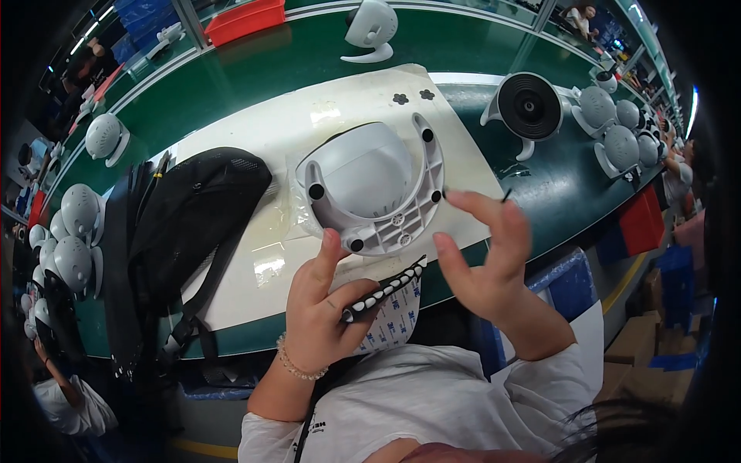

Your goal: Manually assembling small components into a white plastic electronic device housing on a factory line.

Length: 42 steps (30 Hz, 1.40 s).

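Observation:
A white curved stand [384,228] with a ribbed underside lies upturned on the worktable, joined to a rounded white housing [367,166]. Round black foot pads [436,197] sit at several spots along the stand. My left hand [320,297] is closed on a sheet of stick-on pads [392,318], its backing hanging below, while one finger points up against the stand's near edge. To the right of the stand, my right hand [494,262] has its fingers apart, slightly blurred. A small dark sliver [506,196] shows at one of its fingertips; I cannot tell what it is.
A black bag [204,208] lies left on the pale mat [289,131]. Another device [529,106] with a black round face stands right. More white units [81,208] crowd the left, others [621,147] the far right. A red bin [245,21] sits at the back.

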{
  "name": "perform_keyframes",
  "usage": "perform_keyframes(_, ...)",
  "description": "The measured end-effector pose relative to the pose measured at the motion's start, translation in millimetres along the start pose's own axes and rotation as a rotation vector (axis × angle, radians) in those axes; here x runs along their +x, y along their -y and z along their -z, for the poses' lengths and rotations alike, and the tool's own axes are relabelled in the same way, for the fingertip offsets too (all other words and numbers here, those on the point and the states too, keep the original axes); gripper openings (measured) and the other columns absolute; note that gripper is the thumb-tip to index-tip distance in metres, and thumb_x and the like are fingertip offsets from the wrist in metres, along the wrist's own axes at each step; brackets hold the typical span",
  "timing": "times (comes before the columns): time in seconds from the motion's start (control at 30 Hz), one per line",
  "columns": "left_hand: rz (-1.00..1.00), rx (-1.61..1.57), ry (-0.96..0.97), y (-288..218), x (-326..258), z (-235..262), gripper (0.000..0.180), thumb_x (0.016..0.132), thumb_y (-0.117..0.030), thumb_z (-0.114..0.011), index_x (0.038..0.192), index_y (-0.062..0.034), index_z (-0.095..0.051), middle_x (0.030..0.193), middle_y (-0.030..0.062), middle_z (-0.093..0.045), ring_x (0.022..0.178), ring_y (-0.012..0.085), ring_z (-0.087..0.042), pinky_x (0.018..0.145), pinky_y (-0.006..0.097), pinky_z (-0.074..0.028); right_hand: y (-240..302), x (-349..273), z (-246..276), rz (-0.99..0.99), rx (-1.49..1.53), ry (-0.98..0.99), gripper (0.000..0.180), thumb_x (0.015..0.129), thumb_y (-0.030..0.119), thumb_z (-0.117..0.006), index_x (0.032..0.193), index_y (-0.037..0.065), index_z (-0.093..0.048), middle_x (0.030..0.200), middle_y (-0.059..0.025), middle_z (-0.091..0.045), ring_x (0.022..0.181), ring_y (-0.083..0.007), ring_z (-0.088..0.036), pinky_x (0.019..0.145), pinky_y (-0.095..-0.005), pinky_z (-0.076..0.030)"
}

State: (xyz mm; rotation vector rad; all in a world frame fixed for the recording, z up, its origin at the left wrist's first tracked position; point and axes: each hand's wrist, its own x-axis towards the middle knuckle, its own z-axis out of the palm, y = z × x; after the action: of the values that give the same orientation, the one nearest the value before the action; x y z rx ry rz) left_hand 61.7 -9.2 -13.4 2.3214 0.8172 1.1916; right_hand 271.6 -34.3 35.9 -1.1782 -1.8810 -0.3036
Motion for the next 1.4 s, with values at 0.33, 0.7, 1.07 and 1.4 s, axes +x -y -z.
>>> perform_keyframes(0.33, -0.021, 0.014, 0.009, 0.8, 1.9, 1.8, 0.028, 0.056, -0.001, -0.076, 0.081, -0.0077, -0.066, 0.143, 0.0173, -0.025, 0.1, 0.0286, -0.057, 0.08, 0.034, -0.049, 3.3, 0.6, -29.9, -0.28, 0.535, 0.009, 0.051, 0.081, -0.003, -0.058, 0.124, 0.0, -0.03, 0.085, -0.0074, -0.06, 0.069, -0.0111, -0.055, 0.06, -0.023, -0.043)
perform_keyframes(0.7, -0.019, -0.013, 0.013, 2.0, 3.8, 1.9, 0.026, 0.056, -0.003, -0.076, 0.08, -0.0069, -0.066, 0.143, 0.0175, -0.027, 0.103, 0.0287, -0.057, 0.081, 0.034, -0.049, 5.2, -0.3, -37.2, 0.021, 0.117, -0.167, 0.044, 0.073, -0.007, -0.062, 0.114, 0.002, -0.05, 0.08, -0.0054, -0.064, 0.067, -0.0192, -0.06, 0.06, -0.0274, -0.046)
perform_keyframes(1.07, -0.02, -0.038, 0.018, 2.1, 4.5, -2.0, 0.022, 0.058, -0.004, -0.076, 0.078, -0.0057, -0.065, 0.142, 0.0192, -0.027, 0.095, 0.0267, -0.061, 0.076, 0.033, -0.05, 24.1, 0.3, -3.9, 0.198, -0.328, 0.27, 0.05, 0.071, 0.01, -0.055, 0.121, 0.008, -0.052, 0.104, -0.0124, -0.063, 0.054, -0.0136, -0.049, 0.054, -0.0273, -0.033)
perform_keyframes(1.4, -0.007, -0.019, -0.042, 2.3, 2.9, -3.6, 0.018, 0.061, -0.011, -0.074, 0.073, -0.0068, -0.062, 0.139, 0.0182, -0.033, 0.085, 0.0251, -0.06, 0.072, 0.033, -0.046, 20.2, -0.6, 7.4, -0.267, 0.254, 0.135, 0.027, 0.076, 0.011, -0.067, 0.102, 0.01, -0.06, 0.109, -0.0122, -0.055, 0.077, -0.0203, -0.056, 0.066, -0.0285, -0.043)
